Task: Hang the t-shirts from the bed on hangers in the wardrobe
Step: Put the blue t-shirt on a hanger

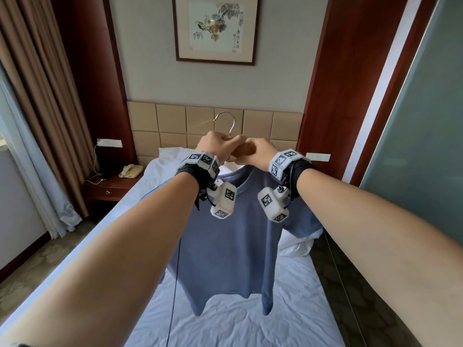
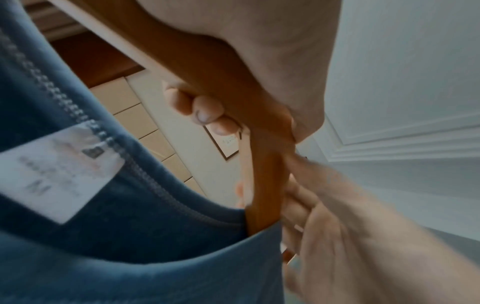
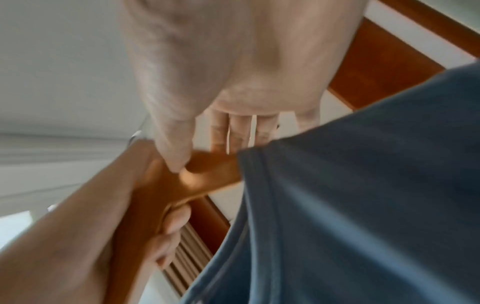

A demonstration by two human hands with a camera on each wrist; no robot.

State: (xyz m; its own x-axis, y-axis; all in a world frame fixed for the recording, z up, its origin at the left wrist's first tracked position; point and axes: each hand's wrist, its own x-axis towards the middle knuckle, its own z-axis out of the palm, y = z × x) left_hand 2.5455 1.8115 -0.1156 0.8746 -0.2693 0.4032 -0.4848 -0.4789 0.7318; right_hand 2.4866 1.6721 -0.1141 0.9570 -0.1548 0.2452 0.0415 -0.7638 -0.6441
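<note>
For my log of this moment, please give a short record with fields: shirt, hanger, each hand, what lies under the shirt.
shirt: blue t-shirt, hangs on the hanger, held up above the bed
hanger: wooden hanger with metal hook, passes through the collar
left hand: grips the hanger near the hook
right hand: pinches the hanger beside the collar
under: bed, white sheet

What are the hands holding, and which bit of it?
Both hands hold the wooden hanger by its middle, below the hook: the left hand has a full grip, the right hand pinches it. The blue t-shirt hangs from it.
</note>
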